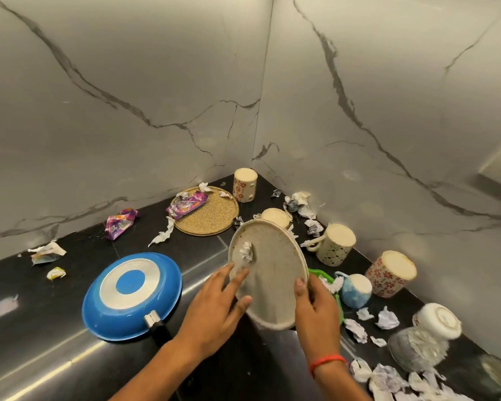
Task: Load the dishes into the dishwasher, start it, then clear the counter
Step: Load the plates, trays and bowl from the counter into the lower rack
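Note:
A speckled cream plate (272, 270) is held tilted above the black counter (41, 328), with a crumpled paper scrap (247, 251) on its face. My right hand (315, 308) grips its right rim, thumb on the face. My left hand (217, 302) rests with spread fingers on the plate's lower left edge. A blue frying pan (132, 293) lies upside down to the left. Several mugs stand upside down: a red-flowered mug (244, 185) at the back, a patterned mug (334, 244), another red-flowered mug (389, 274) and a small blue cup (355, 290).
A round woven mat (211, 217) with a purple wrapper (187, 206) lies at the back. Another purple wrapper (119, 223) and crumpled paper scraps (385, 377) litter the counter. Upturned bowls (434, 322) sit at the right. Marble walls close the corner.

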The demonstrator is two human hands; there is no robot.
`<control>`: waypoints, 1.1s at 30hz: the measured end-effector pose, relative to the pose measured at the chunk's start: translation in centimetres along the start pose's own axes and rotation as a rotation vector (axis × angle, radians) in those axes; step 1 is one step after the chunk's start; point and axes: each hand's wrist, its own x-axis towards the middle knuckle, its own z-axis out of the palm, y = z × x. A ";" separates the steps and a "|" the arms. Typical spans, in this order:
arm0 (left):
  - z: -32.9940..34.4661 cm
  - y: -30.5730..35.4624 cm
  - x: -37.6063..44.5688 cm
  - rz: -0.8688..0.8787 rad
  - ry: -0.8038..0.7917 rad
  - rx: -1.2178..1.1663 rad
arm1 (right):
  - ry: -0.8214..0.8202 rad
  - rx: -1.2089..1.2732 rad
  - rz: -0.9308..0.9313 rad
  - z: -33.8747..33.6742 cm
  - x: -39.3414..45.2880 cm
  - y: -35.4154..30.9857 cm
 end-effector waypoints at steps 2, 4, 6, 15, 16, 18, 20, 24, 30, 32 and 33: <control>-0.3 1.4 -0.4 0.001 0.006 -0.020 | 0.078 -0.014 -0.058 -2.0 -0.6 -0.8; -0.6 2.8 -0.8 -0.021 0.005 -0.036 | 0.138 -0.029 -0.087 -3.5 -1.3 -0.8; -0.6 4.3 -1.3 -0.021 0.009 -0.041 | 0.202 -0.019 -0.108 -5.3 -2.1 -0.6; 1.0 13.2 -5.2 0.063 0.036 -0.286 | 0.369 0.236 -0.031 -14.9 -8.5 0.2; 1.3 14.4 -5.7 0.031 0.005 -0.342 | 0.380 0.284 0.008 -16.3 -9.6 0.4; 1.7 16.6 -6.7 -0.059 -0.059 -0.474 | 0.396 0.349 0.061 -18.9 -12.0 0.8; 2.4 19.3 -7.5 -0.145 -0.112 -0.618 | 0.447 0.383 0.080 -21.6 -14.5 1.1; 3.7 25.8 -9.2 -0.184 -0.213 -0.841 | 0.590 0.434 0.150 -26.7 -19.0 2.1; 6.1 34.8 -11.7 -0.081 -0.422 -0.869 | 0.837 0.477 0.201 -32.7 -25.1 3.3; 7.1 37.4 -12.8 -0.029 -0.474 -0.855 | 0.934 0.505 0.221 -34.5 -27.0 3.6; 7.5 38.5 -13.2 -0.025 -0.501 -0.857 | 0.972 0.524 0.228 -35.2 -27.8 3.6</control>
